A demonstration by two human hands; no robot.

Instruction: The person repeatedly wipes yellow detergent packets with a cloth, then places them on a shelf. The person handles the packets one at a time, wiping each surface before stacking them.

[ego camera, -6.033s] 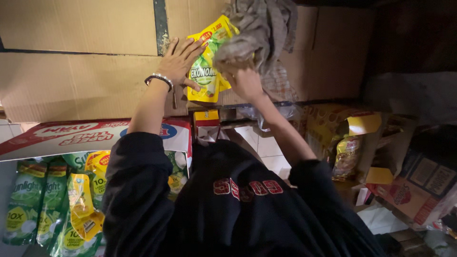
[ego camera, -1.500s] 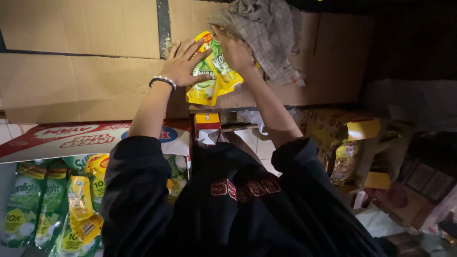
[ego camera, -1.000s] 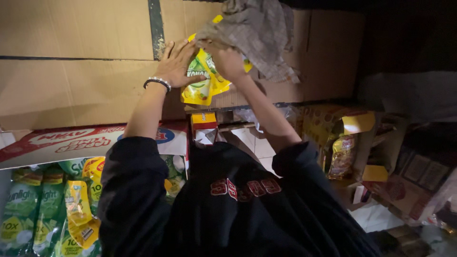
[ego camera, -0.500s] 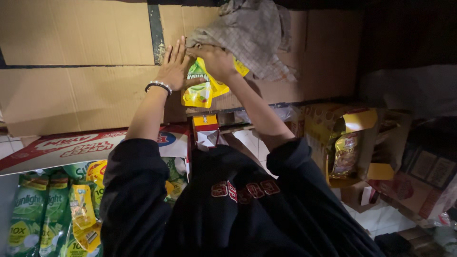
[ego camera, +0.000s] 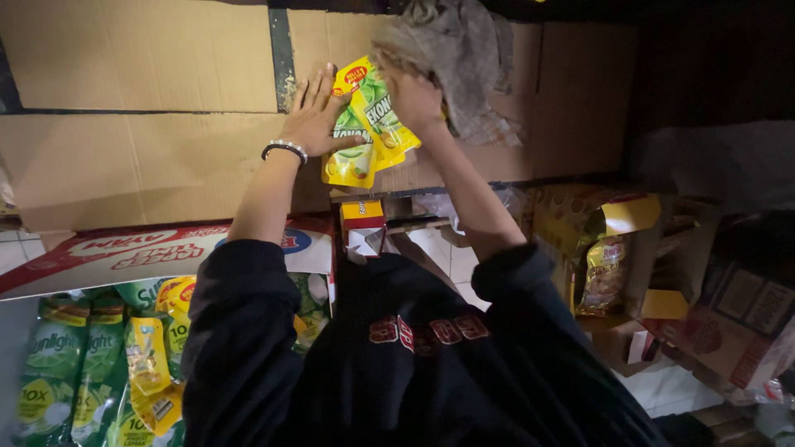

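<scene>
Head view: the left hand [ego camera: 313, 116] is lying flat, fingers spread, pressing the yellow-green pouches [ego camera: 368, 124] against the far cardboard box [ego camera: 141, 124]. The right hand [ego camera: 411, 98] is clasping the pouches' upper right edge — a grey cloth [ego camera: 464, 58] is hanging just behind. More pouches are sitting in the open carton [ego camera: 108, 248], near left.

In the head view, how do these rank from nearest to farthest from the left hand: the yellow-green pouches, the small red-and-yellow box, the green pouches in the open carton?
1. The yellow-green pouches: touching the left hand, against the cardboard wall.
2. The small red-and-yellow box: lower, just below the pouches.
3. The green pouches in the open carton: far down, at the bottom left corner.
</scene>
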